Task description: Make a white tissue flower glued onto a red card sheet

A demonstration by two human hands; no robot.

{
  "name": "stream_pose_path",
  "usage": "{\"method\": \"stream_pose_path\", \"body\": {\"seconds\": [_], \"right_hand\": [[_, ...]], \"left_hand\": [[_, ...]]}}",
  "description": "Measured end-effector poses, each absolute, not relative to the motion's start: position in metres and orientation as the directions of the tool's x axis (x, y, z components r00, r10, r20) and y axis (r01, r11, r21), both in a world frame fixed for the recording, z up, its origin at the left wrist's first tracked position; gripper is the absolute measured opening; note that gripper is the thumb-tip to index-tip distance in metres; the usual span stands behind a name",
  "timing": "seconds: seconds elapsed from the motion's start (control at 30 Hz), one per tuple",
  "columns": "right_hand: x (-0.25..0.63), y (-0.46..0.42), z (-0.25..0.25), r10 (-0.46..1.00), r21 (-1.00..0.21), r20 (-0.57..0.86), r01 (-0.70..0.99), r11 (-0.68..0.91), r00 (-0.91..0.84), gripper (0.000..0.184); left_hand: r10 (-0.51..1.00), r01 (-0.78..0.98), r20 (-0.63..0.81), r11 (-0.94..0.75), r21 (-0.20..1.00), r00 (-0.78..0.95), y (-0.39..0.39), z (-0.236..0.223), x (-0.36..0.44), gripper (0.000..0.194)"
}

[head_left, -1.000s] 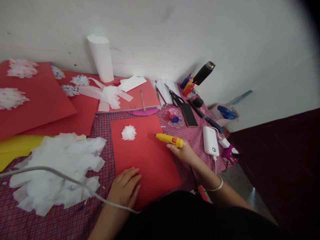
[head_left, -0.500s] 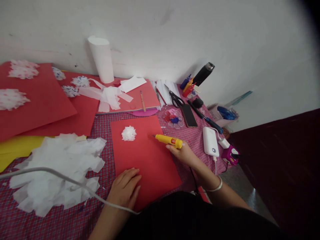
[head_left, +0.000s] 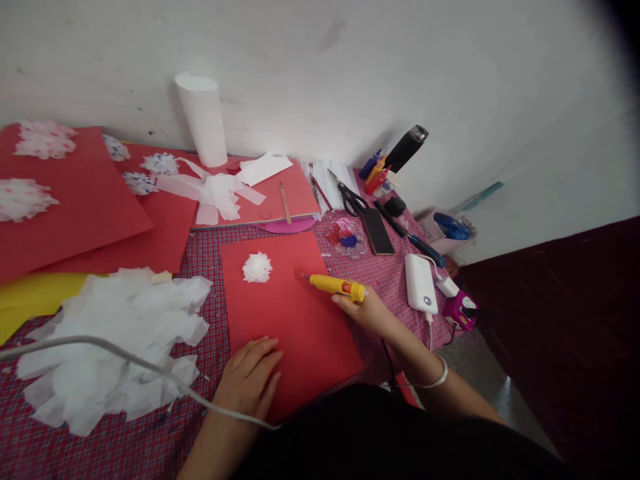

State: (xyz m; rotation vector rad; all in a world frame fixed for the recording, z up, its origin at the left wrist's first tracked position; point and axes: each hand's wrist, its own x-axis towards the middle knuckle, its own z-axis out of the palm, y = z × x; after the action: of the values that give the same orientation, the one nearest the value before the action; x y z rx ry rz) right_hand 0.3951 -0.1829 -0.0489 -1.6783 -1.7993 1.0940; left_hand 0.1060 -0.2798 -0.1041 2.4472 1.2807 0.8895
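A red sheet of card (head_left: pixel 285 320) lies on the checked cloth in front of me. On its upper left sits a white tissue-paper flower (head_left: pixel 257 267). My right hand (head_left: pixel 364 308) grips a yellow hot glue gun (head_left: pixel 330 285), its nozzle pointing left, low over the card. Just off the nozzle tip is a small glossy patch of glue (head_left: pixel 301 273), right of the flower. My left hand (head_left: pixel 251 377) lies flat with fingers stretched out over the card's lower left edge.
White tissue pieces (head_left: pixel 115 333) spread at left, crossed by a grey cable (head_left: pixel 135 359). Behind are red cards with flowers (head_left: pixel 80 193), a paper roll (head_left: pixel 204 123) and scissors (head_left: pixel 350 199). At right lie a phone (head_left: pixel 377 231) and a white power bank (head_left: pixel 421 283).
The glue gun's tip has shifted very slightly, and the glue patch beside it shows more plainly. My left hand and the flower have stayed in place.
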Motion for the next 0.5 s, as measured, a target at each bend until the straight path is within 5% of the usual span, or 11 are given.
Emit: {"method": "stream_pose_path", "body": {"seconds": [0.5], "right_hand": [[0.382,-0.172,-0.056,0.969,-0.812,-0.161,0.583,-0.021,-0.190,0.030]], "left_hand": [[0.795,0.666,0.415,-0.600,0.442,0.441,-0.280,-0.107,0.107,0.027]]}}
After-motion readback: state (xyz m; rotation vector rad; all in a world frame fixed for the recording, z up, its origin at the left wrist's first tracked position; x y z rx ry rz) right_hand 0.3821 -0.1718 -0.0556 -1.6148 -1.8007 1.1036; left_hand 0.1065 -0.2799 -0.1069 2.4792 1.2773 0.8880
